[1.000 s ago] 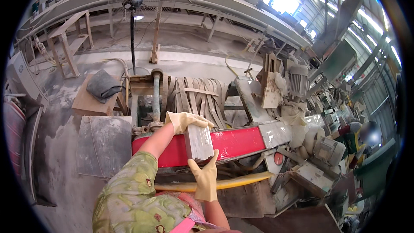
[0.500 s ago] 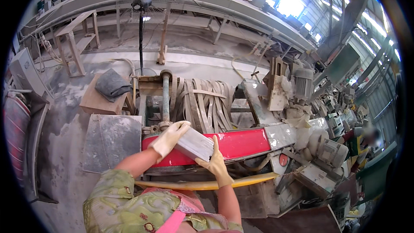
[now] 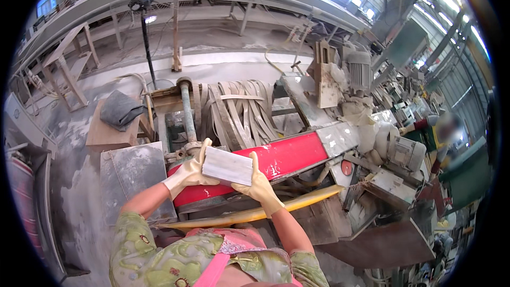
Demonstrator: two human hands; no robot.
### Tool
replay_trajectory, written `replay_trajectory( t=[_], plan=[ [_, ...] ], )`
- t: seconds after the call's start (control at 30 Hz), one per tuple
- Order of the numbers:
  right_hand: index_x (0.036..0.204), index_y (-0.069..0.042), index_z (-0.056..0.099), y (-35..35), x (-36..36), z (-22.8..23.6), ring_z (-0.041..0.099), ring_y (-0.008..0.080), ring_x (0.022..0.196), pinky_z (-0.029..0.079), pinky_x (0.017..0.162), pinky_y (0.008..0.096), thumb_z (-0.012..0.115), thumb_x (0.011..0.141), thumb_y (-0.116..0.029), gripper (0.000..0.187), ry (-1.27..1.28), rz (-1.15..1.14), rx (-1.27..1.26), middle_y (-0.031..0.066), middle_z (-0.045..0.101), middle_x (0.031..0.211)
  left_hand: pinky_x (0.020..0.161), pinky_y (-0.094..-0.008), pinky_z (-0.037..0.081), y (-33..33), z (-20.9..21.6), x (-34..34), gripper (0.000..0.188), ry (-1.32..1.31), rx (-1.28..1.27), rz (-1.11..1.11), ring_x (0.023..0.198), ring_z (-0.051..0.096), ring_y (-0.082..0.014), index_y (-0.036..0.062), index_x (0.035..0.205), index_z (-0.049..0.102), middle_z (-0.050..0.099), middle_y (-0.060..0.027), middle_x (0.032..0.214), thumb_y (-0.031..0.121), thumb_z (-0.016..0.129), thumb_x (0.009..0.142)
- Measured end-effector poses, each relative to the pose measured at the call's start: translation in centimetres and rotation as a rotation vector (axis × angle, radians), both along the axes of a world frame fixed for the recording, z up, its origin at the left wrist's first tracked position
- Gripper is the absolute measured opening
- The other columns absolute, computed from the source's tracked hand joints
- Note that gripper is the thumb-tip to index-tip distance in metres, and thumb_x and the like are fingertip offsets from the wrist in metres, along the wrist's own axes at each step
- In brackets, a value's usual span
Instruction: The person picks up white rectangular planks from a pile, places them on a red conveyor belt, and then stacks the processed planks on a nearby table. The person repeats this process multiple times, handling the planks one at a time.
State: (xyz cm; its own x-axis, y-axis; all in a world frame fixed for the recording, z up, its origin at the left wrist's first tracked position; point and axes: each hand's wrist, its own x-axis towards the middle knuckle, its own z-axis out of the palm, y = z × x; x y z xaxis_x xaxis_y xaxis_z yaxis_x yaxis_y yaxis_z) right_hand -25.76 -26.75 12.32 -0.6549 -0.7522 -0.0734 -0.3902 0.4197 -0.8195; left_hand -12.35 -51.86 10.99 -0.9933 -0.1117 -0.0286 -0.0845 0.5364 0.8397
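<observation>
The left hand point(image 3: 191, 174), gloved, grips the left end of a pale grey block point(image 3: 227, 166), and the gloved right hand point(image 3: 258, 185) closes on its right end. Lengthwise to the person a second ago, the block now lies crosswise, a broad face up, which probably gives the two hands more even control of it. It sits at mid-frame over the red strip point(image 3: 289, 157); contact beneath is hidden. A yellow curved bar point(image 3: 265, 214) runs below, looped straps point(image 3: 241, 107) hang above, and a dark cloth point(image 3: 121, 109) lies left.

Matt grey block point(image 3: 227, 166), glossy red strip point(image 3: 292, 155)
</observation>
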Motion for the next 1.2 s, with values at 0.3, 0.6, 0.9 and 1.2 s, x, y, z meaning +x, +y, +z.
replay_trajectory(
  t=[0.3, 0.6, 0.9, 1.2],
  plan=[
    [0.163, -0.001, 0.002, 0.7, -2.1, -0.3, 0.059, 0.0425, 0.127, 0.05, 0.105, 0.0418, 0.092, 0.069, -0.037, 0.136, 0.183, 0.209, 0.022, 0.0301, 0.051, 0.147, 0.115, -0.0384, 0.044, -0.8, -1.9, -1.0, 0.141, 0.303, -0.349, -0.053, 0.137, 0.054, -0.0373, -0.0011, 0.163, 0.008, 0.048, -0.0267, 0.153, 0.037, 0.096, 0.059],
    [0.16, 0.001, 0.021, -1.0, -2.1, 0.9, 0.058, 0.0414, 0.128, 0.048, 0.107, 0.0437, 0.093, 0.064, -0.034, 0.125, 0.146, 0.189, 0.078, 0.0279, 0.059, 0.136, 0.104, -0.0457, 0.051, -2.1, -1.3, -1.1, 0.144, 0.178, -0.257, -0.005, 0.121, 0.063, -0.0435, -0.0073, 0.16, 0.016, 0.061, -0.0247, 0.137, 0.039, 0.098, 0.052],
    [0.126, -0.004, 0.061, -1.2, -2.1, 4.7, 0.071, 0.0207, 0.085, 0.056, 0.074, 0.0357, 0.085, 0.066, -0.023, 0.067, -0.365, 0.115, -0.058, 0.0126, 0.074, 0.092, 0.106, -0.0365, 0.05, -1.6, 0.4, -2.1, 0.106, 0.012, 0.599, -0.001, 0.119, 0.065, -0.023, -0.0003, 0.156, 0.036, 0.063, -0.0108, 0.137, 0.022, 0.093, 0.069],
    [0.128, 0.004, 0.063, 8.0, 10.7, 8.8, 0.063, 0.0207, 0.107, 0.047, 0.092, 0.0333, 0.071, 0.087, -0.048, 0.067, -0.459, -0.383, -0.418, 0.0143, 0.07, 0.115, 0.116, -0.0384, 0.037, 2.2, 9.4, -3.8, 0.066, -0.36, 0.424, -0.379, 0.132, 0.055, -0.0256, -0.0027, 0.145, 0.051, 0.058, -0.0145, 0.142, 0.035, 0.071, 0.094]
  ],
)
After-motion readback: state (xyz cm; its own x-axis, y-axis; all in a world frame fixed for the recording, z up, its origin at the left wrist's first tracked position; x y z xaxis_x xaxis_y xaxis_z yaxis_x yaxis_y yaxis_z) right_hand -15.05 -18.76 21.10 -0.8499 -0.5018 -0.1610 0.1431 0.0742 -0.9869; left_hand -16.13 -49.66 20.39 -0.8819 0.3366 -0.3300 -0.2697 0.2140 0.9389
